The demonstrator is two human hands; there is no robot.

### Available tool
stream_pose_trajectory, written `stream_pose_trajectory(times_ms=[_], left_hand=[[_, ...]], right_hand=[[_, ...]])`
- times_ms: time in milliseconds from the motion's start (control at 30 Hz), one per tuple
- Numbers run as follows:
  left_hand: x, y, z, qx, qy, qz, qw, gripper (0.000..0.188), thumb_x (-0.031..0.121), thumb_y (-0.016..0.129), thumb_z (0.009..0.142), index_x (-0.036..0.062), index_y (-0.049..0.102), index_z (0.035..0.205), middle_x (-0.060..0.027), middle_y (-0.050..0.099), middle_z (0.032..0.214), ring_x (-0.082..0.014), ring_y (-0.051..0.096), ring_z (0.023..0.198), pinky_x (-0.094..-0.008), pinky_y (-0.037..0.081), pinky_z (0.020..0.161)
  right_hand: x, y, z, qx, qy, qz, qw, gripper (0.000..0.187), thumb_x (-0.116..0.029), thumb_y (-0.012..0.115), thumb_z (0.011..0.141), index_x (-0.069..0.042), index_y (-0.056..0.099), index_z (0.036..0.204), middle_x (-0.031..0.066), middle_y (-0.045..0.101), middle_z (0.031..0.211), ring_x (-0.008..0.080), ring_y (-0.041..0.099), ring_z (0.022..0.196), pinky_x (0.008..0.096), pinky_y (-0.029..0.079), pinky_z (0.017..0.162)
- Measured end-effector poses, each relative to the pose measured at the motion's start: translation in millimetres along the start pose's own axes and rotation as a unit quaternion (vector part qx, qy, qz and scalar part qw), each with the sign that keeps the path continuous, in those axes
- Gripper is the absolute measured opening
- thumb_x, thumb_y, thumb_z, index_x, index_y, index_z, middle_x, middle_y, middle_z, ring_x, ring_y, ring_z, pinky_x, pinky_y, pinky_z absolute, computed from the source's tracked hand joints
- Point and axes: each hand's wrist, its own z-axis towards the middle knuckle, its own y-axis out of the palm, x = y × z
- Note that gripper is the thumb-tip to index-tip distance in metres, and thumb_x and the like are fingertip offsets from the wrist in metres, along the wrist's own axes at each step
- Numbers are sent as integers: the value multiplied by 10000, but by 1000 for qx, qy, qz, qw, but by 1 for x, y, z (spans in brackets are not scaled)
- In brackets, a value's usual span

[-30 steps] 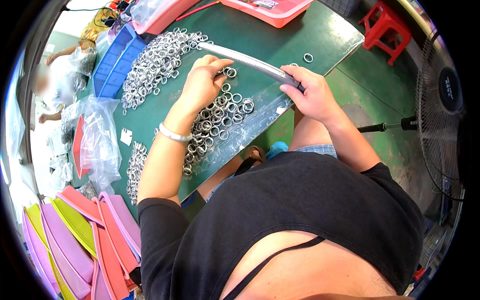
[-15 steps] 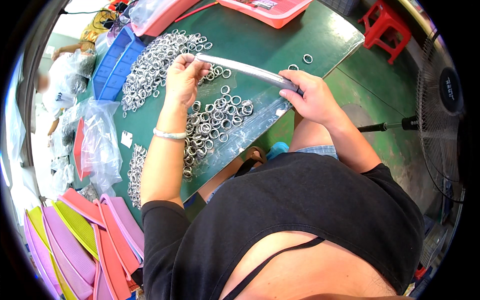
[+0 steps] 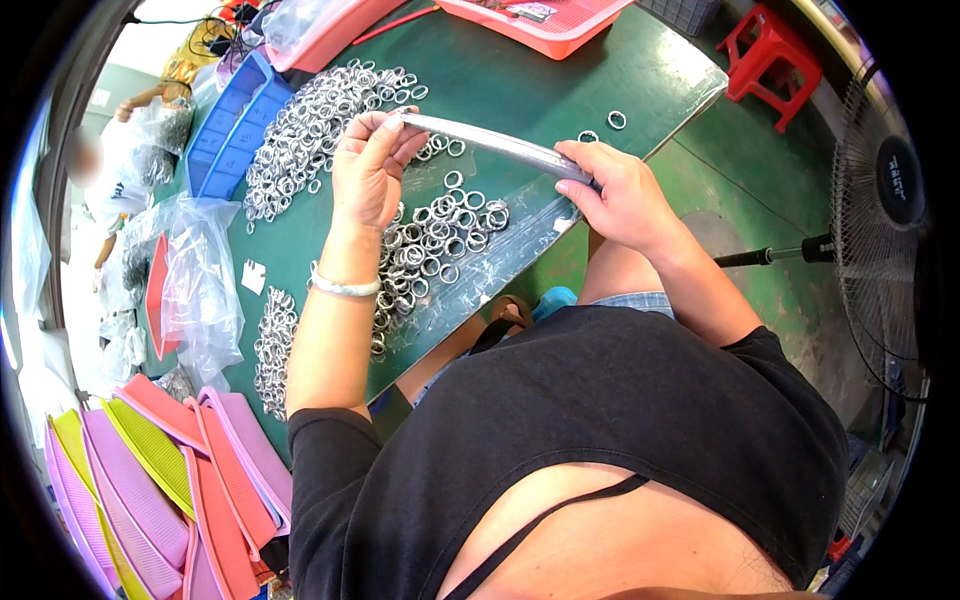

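A long silver tapered rod, which looks like a ring mandrel (image 3: pixel 490 138), is held slantwise above the green table. My right hand (image 3: pixel 622 197) grips its thick, darker end. At the thin end, my left hand (image 3: pixel 372 165) pinches the tip between thumb and fingers; whether a ring sits there too is too small to tell. Beneath and beside my left forearm lies a loose pile of silver rings (image 3: pixel 440 240). A larger heap of rings (image 3: pixel 310 125) spreads beyond my left hand, and a smaller heap (image 3: pixel 275 350) lies left of the forearm.
A blue compartment bin (image 3: pixel 235 125) and clear plastic bags (image 3: pixel 200 280) stand at the left. Red-pink trays (image 3: pixel 560 35) sit at the far edge. Stacked coloured trays (image 3: pixel 150 470) fill the lower left. A fan (image 3: pixel 890 200) and red stool (image 3: pixel 770 60) stand right. Another person (image 3: pixel 120 170) is at far left.
My left hand has turned slightly, its fingers more spread along the tip, and its forearm has shifted a little right. The mandrel's thick end and my right hand have moved slightly left.
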Motion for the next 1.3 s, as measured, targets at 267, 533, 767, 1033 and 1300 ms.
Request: stream_pose_trajectory(times_ms=[267, 533, 767, 1033, 1300], left_hand=[[-1, 22, -8, 70, 2, -4, 998, 399, 61, 622, 850, 28, 403, 1182, -142, 629, 991, -261, 626, 924, -356, 534, 813], [-4, 25, -19, 50, -5, -80, 995, 288, 89, 539, 904, 7, 488, 1176, -156, 578, 1133, -297, 561, 1077, -394, 471, 937], [-11, 25, -30, -11, -46, -52, 998, 229, 74, 589, 876, -17, 566, 1085, -141, 620, 1036, -229, 611, 947, -337, 505, 842], [-3, 35, -43, -27, -46, 4, 999, 231, 20, 628, 838, -25, 610, 1064, -86, 650, 958, -161, 623, 825, -287, 518, 746], [-5, 35, -48, -23, -47, 40, 998, 242, 26, 642, 829, -15, 606, 1064, -81, 646, 968, -148, 614, 846, -282, 509, 764]], right_hand=[[-10, -2, -1, 20, -20, -37, 999, 334, -92, 659, 758, -22, 584, 1076, 108, 606, 871, 270, 610, 731, 327, 485, 639], [-9, 5, -3, 10, -9, 19, 1000, 349, -85, 667, 754, -12, 580, 1085, 124, 615, 886, 261, 617, 733, 317, 487, 641], [-21, 10, -1, 30, -4, 47, 998, 338, -135, 664, 765, -47, 573, 1079, 126, 611, 911, 322, 608, 796, 385, 492, 675], [-25, 6, 0, 48, -52, 11, 997, 363, -111, 675, 738, -48, 562, 1077, 107, 585, 846, 304, 603, 730, 377, 491, 603], [-24, 7, -3, 33, -43, 5, 999, 371, -110, 678, 728, -57, 563, 1077, 102, 585, 834, 304, 604, 719, 380, 489, 591]])
